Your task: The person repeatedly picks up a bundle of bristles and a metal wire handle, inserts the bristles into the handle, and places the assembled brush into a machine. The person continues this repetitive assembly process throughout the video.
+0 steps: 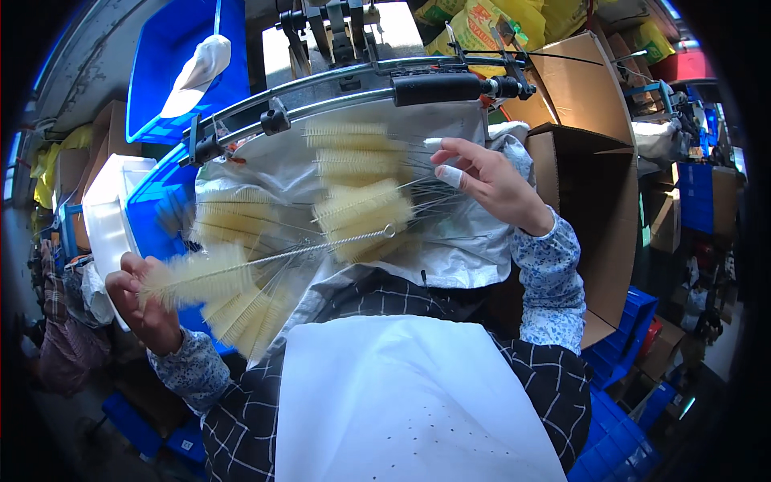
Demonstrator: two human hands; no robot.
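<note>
My left hand point(146, 304) is closed round the bristle end of a bottle brush point(201, 275). Its twisted wire stem slants up to the right and ends in a small loop. Pale yellow bristle heads of several more brushes point(361, 207) lie in a pile on a white woven sheet point(470, 249) over my lap. Another bunch of brushes point(241, 317) rests beside the held one, near my left hand. My right hand point(494, 183), with white tape on thumb and index finger, is over the wire stems at the pile's right. Its thumb and index finger are apart.
A machine with a curved metal rail point(321, 110) and black roller point(436, 88) stands just beyond the pile. An open cardboard box point(598, 241) is at my right. Blue bins point(148, 76) stand at left, one with a white cap point(201, 71) over it. White cloth covers my lap.
</note>
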